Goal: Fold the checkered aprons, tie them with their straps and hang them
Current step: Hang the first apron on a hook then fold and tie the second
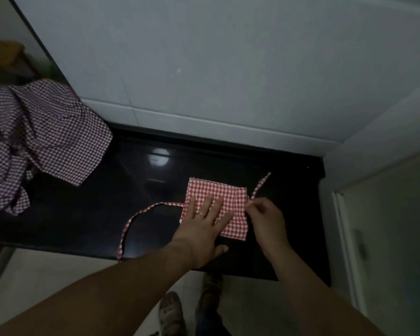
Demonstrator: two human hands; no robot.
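Observation:
A red-and-white checkered apron (228, 192), folded into a small square, lies on the black countertop (131, 190). My left hand (204, 224) presses flat on it with straight fingers. My right hand (264, 214) pinches the apron's right edge where a strap (261, 184) runs up and to the right. A second strap (141, 214) trails left from the fold and hangs over the counter's front edge.
A heap of unfolded purple-and-white checkered aprons (41, 141) lies on the counter's left end. White tiled wall (228, 69) stands behind and to the right. My feet (192, 306) show on the pale floor below the counter's front edge.

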